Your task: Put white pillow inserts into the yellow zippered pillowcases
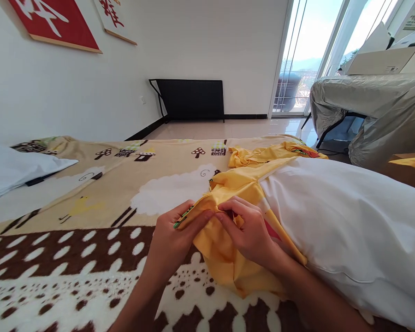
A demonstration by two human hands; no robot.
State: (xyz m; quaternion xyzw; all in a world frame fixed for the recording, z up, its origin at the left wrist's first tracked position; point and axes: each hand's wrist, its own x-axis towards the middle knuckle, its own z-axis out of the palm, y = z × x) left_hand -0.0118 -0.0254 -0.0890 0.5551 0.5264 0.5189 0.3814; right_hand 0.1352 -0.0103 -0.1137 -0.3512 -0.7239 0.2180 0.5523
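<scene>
The yellow fabric pillowcase [224,258] lies crumpled on the bed, near the middle of the view and just in front of the person, with its open end bunched up between both hands. The left hand [174,235] is closed on the edge of the cloth, pinching it between thumb and fingers where a thin green strip shows. The right hand [249,230] is just beside it, fingers curled and gripping the same edge from the other side. The fingertips of the two hands almost meet.

A plump white pillow [349,230] lies to the right, touching the right forearm. Its near end is tucked under the yellow cloth, and more yellow fabric is rumpled over its far end. All of this rests on a fleecy beige and brown blanket [90,258] printed with white sheep and little mushrooms, which covers the bed.

At the far left edge lies a second white pillow [14,170], well apart from the hands. Beyond the bed, on the glossy pale tiled floor [228,129], a flat black panel [193,99] leans against the white wall. A red wall hanging [55,20] is at upper left. To the right, beside the tall glass door [307,50], stands furniture under a silvery grey cover [376,110] with a pale cardboard box [383,60] on top.
</scene>
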